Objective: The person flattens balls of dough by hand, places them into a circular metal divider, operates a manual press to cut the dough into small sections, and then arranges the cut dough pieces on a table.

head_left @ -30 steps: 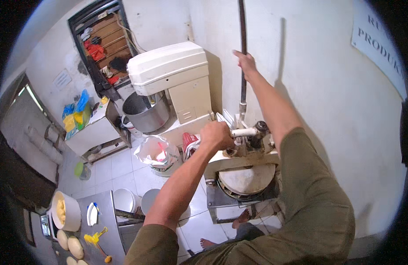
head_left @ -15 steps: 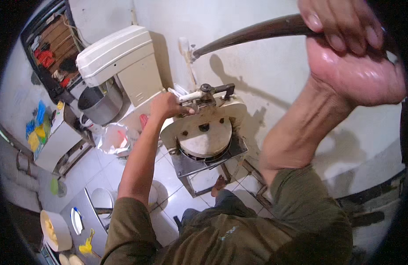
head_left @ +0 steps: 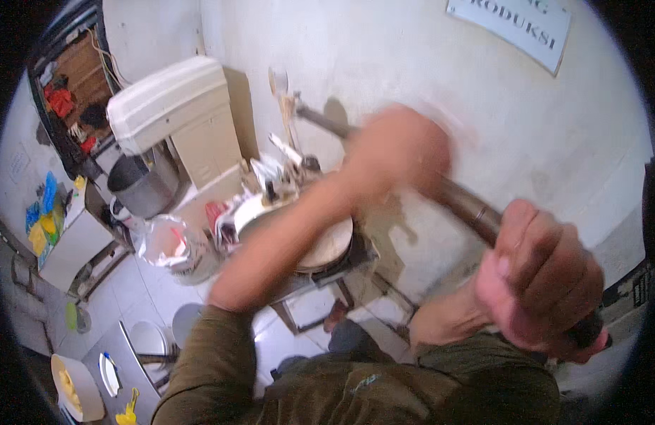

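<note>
Since the right hand (head_left: 543,276) has its fingers wrapped round the near end of the long dark handle (head_left: 470,210), it looks well placed for leverage. The left hand (head_left: 409,145) is a blur farther up the handle; I cannot tell whether its fingers are closed on it. Working the handle well likely calls for both grips firm and a smooth, even effort. Below and left of the left fingers sits the machine (head_left: 255,210), its round plate (head_left: 333,248) partly behind the left forearm (head_left: 292,244); farther left stands a mixer (head_left: 168,103).
</note>
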Tool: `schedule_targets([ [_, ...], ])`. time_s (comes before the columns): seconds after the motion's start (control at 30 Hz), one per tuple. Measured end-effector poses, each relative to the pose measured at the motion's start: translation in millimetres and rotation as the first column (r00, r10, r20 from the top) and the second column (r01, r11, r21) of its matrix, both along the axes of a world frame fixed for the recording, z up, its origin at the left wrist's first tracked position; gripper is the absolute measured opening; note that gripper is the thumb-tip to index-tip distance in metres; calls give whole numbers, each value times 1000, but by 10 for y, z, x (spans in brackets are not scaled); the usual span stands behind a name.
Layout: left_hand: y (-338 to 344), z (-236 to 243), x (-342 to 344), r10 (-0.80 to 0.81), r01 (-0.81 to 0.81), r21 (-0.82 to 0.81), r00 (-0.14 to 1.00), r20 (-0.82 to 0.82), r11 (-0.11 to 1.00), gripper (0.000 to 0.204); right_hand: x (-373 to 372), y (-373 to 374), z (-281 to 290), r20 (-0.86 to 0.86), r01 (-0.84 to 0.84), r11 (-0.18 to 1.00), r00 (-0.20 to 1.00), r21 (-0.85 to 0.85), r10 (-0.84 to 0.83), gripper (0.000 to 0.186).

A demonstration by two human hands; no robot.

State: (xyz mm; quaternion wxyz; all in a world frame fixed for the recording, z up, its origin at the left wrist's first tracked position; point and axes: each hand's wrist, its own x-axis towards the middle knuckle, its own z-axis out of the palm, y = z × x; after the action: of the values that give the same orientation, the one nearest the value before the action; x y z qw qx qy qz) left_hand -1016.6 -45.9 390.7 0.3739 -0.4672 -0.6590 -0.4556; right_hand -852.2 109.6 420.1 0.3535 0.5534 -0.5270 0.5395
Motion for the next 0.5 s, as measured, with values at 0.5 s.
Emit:
schedule_targets([
  [0.5,158,184,976,-68,73,-42,992,107,996,31,345,-31,173,114,-188,970,979,156,171,42],
])
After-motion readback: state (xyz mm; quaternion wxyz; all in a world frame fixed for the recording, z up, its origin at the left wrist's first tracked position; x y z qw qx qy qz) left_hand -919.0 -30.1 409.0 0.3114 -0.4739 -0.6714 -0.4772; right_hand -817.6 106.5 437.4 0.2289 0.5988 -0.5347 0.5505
